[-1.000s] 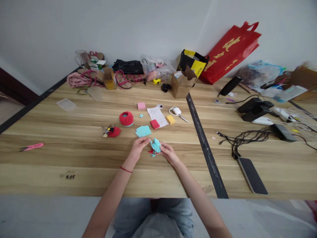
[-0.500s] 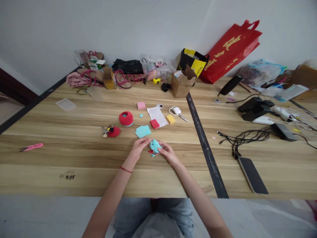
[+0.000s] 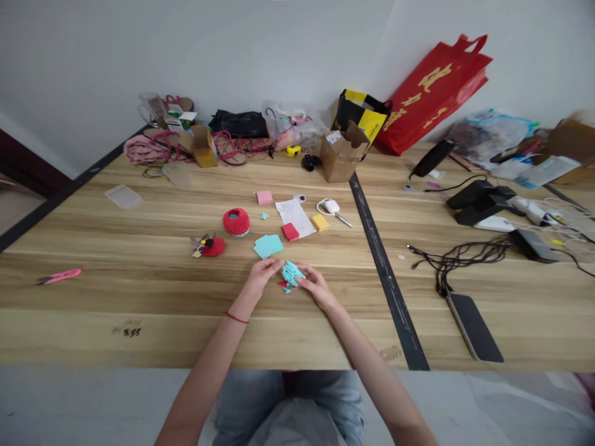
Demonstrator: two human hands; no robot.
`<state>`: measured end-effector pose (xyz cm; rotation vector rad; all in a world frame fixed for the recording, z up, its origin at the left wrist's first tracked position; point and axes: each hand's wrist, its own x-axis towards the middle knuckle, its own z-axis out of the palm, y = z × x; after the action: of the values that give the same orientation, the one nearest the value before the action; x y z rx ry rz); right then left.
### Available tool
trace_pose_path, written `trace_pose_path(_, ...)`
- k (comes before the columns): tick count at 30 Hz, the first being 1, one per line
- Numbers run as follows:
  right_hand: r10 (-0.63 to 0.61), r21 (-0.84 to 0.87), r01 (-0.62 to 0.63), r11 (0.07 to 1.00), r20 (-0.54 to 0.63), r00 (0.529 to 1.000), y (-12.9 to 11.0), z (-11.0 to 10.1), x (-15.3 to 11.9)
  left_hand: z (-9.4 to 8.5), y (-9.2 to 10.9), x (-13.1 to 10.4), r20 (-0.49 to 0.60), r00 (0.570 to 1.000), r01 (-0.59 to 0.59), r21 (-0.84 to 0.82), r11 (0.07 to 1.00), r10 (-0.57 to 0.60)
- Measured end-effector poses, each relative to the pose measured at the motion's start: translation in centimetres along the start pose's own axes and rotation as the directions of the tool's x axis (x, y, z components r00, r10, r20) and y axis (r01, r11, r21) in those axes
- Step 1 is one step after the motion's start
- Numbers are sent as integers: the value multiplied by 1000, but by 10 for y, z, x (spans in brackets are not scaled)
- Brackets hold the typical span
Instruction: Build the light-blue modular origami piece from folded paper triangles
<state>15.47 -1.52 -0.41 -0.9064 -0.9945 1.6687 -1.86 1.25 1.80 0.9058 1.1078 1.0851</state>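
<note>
Turquoise paper, folded into many narrow units and packed into a small ribbed cluster [image 3: 292,273], sits between two bare hands near the front of a wood-grain surface [image 3: 153,297]. The left hand [image 3: 263,275] is pinched narrow on the cluster's left edge, thumb and fingertips together; whether it also grips a separate folded unit is too small to tell. The right hand [image 3: 318,288] holds the right side, thumb on the near face and fingers behind. Whether the cluster rests on the surface or is slightly raised is unclear.

Just below it are a red paper piece [image 3: 282,284] and a small turquoise piece [image 3: 287,291]. Beyond the hands lie flat turquoise sheets [image 3: 268,246], with a round red folded-paper basket [image 3: 237,221] to their left.

Being paper, the cluster should be almost weightless and fairly dry to the grip. Each folded unit is probably stiff along its creases, but the whole likely flexes, and hard squeezing could crush the points or work units loose. The safest hold would be a light one, cupping the dense ribbed body from the side as the right hand does, with only fingertip pressure at the edge.
</note>
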Motion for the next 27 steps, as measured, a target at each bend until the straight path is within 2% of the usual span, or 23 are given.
trace_pose_path(8,-15,-19,15,1000,-8,1000,0,0,0,3,9,-3,-28,994,-107,64,992,109)
trace_pose_path(16,-2,3,2,1000,-21,1000,-2,3,0,2,10,-4,-33,961,-264,180,948,274)
trace_pose_path(22,5,10,-5,1000,-23,1000,2,1,0,2,9,-3,-23,969,-238,171,956,245)
trace_pose_path(27,20,5,-20,1000,-11,1000,3,2,0,1,11,-2,-27,990,-137,127,982,141)
